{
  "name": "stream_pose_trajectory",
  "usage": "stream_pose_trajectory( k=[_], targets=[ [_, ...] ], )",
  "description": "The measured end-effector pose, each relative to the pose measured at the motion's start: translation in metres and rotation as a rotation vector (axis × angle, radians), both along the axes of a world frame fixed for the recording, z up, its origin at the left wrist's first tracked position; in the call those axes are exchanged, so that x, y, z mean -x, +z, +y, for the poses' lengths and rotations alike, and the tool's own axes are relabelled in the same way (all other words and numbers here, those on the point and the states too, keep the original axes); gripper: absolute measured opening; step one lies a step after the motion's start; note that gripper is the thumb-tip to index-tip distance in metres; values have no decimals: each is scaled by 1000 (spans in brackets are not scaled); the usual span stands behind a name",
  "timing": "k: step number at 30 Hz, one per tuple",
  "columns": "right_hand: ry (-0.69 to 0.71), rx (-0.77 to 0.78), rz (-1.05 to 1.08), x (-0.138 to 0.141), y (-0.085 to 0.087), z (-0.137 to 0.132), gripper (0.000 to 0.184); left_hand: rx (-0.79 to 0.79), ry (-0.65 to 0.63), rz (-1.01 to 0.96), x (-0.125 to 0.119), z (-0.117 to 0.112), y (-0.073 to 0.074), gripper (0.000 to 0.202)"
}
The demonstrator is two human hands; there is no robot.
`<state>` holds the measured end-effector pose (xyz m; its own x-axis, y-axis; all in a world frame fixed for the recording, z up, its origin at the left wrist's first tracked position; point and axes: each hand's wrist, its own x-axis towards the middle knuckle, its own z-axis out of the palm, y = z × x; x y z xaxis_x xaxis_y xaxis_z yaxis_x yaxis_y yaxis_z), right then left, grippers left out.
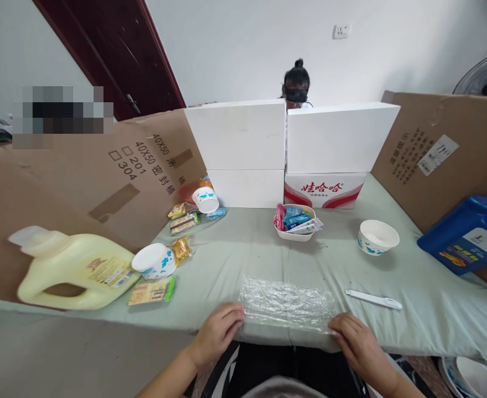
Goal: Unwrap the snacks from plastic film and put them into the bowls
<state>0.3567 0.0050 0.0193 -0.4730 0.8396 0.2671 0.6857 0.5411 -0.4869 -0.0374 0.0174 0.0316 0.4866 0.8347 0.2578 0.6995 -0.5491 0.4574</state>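
Both hands (219,331) (358,344), backs up, pinch opposite ends of clear plastic (287,305).

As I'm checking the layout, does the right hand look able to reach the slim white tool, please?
Probably yes: nothing stands between the right hand and the slim white tool, though that hand holds clear plastic.

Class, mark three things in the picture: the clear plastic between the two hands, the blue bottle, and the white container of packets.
Clear plastic (287,305): head view, middle of its crinkled surface.
Blue bottle (456,232): head view, body beside the label.
White container (295,236): head view, front wall.
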Motion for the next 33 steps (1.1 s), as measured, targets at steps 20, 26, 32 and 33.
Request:
stream_pose_trajectory(
  k=[20, 26, 32, 33],
  targets=[
    [-387, -420, -271, 39, 0, 38, 30, -153, 561, 327, -71, 57, 15, 23],
    [41, -396, -404, 70, -11, 37, 69, -138, 198, 291, -121, 27, -15, 50],
    [-87, -262, -450, 34, -39, 21, 87, 11, 363, 413, -68, 31, -37, 70],
    [-94, -271, -442, 27, -39, 17, 88, -1, 388, 414, -60, 32, -37, 70]
  ],
)
